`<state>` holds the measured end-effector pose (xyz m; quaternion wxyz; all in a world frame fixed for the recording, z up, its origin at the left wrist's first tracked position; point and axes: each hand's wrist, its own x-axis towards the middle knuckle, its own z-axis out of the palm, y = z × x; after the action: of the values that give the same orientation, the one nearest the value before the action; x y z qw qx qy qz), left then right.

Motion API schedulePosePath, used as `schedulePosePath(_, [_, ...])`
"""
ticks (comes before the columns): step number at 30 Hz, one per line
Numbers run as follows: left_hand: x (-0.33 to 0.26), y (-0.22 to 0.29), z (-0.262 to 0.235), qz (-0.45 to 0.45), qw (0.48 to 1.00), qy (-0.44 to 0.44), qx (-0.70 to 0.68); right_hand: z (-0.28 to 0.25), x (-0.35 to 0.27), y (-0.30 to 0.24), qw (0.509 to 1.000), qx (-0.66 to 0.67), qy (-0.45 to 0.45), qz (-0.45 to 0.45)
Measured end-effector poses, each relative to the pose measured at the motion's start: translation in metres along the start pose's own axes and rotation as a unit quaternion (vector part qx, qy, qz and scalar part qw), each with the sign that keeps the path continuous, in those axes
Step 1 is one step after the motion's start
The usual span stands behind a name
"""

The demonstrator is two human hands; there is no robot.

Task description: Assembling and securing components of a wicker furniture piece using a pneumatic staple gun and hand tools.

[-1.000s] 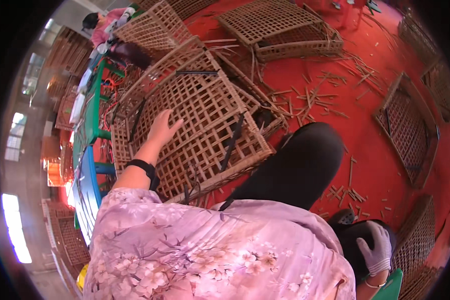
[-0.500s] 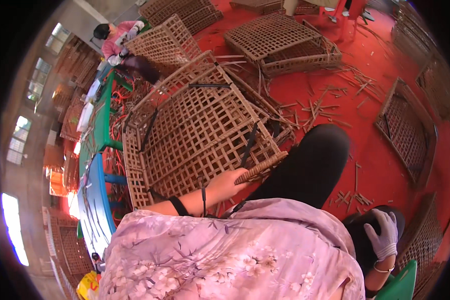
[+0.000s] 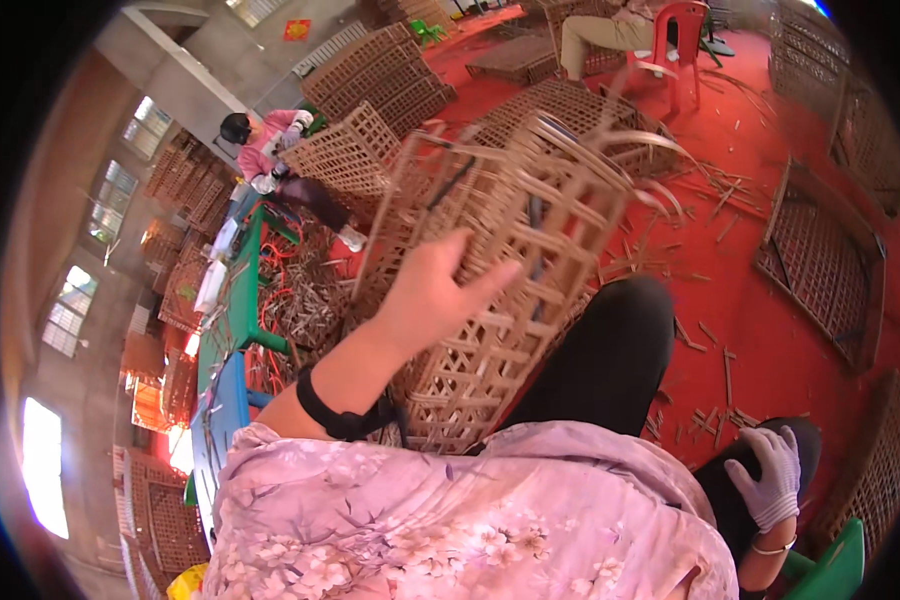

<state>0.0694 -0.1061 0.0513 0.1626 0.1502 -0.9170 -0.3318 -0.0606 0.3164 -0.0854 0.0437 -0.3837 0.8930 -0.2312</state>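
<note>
A brown woven lattice tray (image 3: 450,390) with black straps stands tilted up on its side before me, against my black-clad leg, its upper part smeared by motion. My bare left hand (image 3: 445,290), a black band on its wrist, is at the tray's near face with thumb and forefinger apart. Whether it touches the lattice I cannot tell, and its other fingers are partly hidden. Long loose strips (image 3: 650,150) stick out from the tray's far upper corner. My right hand (image 3: 770,475), in a white knitted glove, lies with fingers spread on my right knee, holding nothing.
Cut strips (image 3: 725,190) litter the red floor. Another woven tray (image 3: 825,265) lies at the right. Left of me stand a blue stool (image 3: 228,395) and a green table (image 3: 245,290). A person in pink (image 3: 260,155) works on a tray at the far left; another sits near a red chair (image 3: 683,40).
The tray has swung up from lying face-up to standing steeply on its side. My left hand has left its near rim and risen to its face. My right hand stays on the knee.
</note>
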Motion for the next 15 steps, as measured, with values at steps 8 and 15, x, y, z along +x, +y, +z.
schedulePosePath(8, [-0.017,0.059,0.040,0.101,0.976,-0.179,0.067,-0.002,0.000,0.004,0.993,0.108,0.053,0.007])
schedulePosePath(15, [-0.028,0.104,0.046,0.202,0.932,-0.285,0.097,0.015,-0.003,0.022,0.929,0.213,0.301,-0.012])
